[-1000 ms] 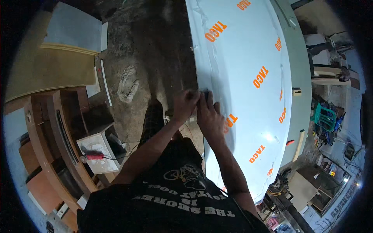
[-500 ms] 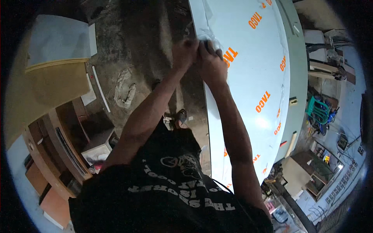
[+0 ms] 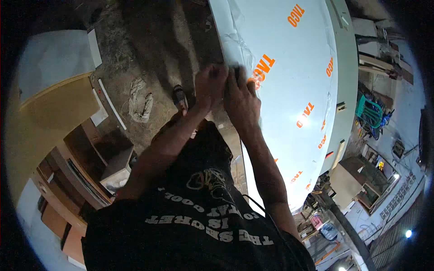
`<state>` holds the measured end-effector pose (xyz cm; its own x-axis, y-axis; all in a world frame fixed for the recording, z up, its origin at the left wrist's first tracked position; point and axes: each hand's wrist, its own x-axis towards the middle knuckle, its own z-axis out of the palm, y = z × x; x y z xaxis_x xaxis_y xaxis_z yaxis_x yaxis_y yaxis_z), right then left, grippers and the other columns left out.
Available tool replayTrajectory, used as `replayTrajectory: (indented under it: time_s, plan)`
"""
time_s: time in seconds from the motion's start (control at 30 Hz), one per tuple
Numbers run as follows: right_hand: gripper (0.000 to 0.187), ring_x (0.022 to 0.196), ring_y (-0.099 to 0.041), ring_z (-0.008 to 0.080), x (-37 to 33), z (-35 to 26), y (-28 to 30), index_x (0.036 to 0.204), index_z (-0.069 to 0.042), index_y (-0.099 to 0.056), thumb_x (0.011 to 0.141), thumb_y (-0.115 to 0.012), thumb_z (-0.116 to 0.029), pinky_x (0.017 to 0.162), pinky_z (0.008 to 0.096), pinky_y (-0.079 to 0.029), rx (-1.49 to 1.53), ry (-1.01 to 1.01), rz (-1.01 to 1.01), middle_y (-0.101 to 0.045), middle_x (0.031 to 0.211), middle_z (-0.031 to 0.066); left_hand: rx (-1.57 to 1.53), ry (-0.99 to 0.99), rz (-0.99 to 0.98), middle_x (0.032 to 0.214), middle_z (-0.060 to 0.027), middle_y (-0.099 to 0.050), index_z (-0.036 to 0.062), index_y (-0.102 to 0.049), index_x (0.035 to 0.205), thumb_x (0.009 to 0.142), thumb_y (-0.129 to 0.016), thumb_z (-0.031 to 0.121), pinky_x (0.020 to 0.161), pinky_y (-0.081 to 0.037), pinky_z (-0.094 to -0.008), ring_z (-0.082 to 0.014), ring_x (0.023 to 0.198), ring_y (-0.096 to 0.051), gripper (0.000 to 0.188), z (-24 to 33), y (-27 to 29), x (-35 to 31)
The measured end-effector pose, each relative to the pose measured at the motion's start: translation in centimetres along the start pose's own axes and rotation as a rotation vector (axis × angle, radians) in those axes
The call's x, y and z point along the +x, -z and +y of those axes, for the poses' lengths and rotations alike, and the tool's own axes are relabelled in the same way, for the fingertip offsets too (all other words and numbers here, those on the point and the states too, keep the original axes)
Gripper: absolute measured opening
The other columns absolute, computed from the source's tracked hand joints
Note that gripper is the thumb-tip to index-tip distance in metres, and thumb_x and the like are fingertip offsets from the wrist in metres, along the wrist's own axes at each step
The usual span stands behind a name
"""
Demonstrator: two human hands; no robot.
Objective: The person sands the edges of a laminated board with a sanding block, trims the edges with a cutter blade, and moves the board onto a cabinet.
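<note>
A large white panel (image 3: 282, 95) lies before me, covered in clear film (image 3: 244, 49) with orange print. The film is wrinkled and lifted along the panel's left edge. Right at that edge, my right hand (image 3: 242, 97) lies with its fingers bent forward round something small and dark, mostly hidden and blurred. My left hand (image 3: 211, 86) is closed close beside it, just off the edge over the floor. Motion smears its fingers, and whatever they hold is hidden.
Under the white panel's far right side lies a grey-green board (image 3: 341, 86). To the left stand a wooden-edged board (image 3: 58, 104) and shelving (image 3: 77, 176). A crumpled cloth (image 3: 140, 101) and a white strip (image 3: 112, 104) lie on the floor. A green chair (image 3: 370, 110) stands at the right.
Both hands have come back toward my body along the panel's left edge. My foot has shifted on the floor, and the wrinkled film beyond the hands is now more exposed.
</note>
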<state>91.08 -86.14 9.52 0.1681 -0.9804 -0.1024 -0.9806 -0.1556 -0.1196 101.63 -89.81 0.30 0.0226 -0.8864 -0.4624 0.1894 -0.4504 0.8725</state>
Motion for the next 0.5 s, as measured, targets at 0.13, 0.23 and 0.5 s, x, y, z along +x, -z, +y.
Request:
replayTrajectory:
  time_s: [0.13,0.23,0.5]
  plan:
    - [0.058,0.097,-0.065,0.0411,-2.8,1.5,-1.0,0.145,-0.007,-0.048,0.09,-0.065,-0.011,0.072,0.047,-0.063,0.046,0.035,0.003,-0.046,0.151,0.0195,0.013,-0.137,0.028,0.091,-0.0109,-0.074,0.0003,-0.07,0.097,0.094,-0.072,0.035,0.076,-0.054,-0.0356,-0.017,0.084,-0.069,0.035,-0.5,0.3,-3.6]
    - [0.053,0.103,-0.064,0.0373,-4.8,0.8,-0.7,0.142,-0.002,-0.05,0.091,-0.06,-0.01,0.077,0.0453,-0.062,-0.02,0.029,-0.072,-0.051,0.145,0.0203,0.279,-0.173,0.038,0.092,-0.0111,-0.075,0.0003,-0.07,0.099,0.094,-0.072,0.033,0.078,-0.054,-0.0356,-0.0196,0.085,-0.07,0.033,-1.2,-0.1,-4.7]
    - [0.054,0.107,-0.063,0.0369,9.5,0.6,-0.3,0.143,-0.004,-0.049,0.091,-0.062,-0.013,0.08,0.0423,-0.061,-0.005,0.079,0.039,-0.053,0.142,0.0215,0.011,-0.12,-0.078,0.096,-0.0133,-0.072,-0.0008,-0.069,0.107,0.097,-0.067,0.034,0.079,-0.054,-0.0378,-0.0208,0.088,-0.07,0.036,4.7,1.8,8.7]
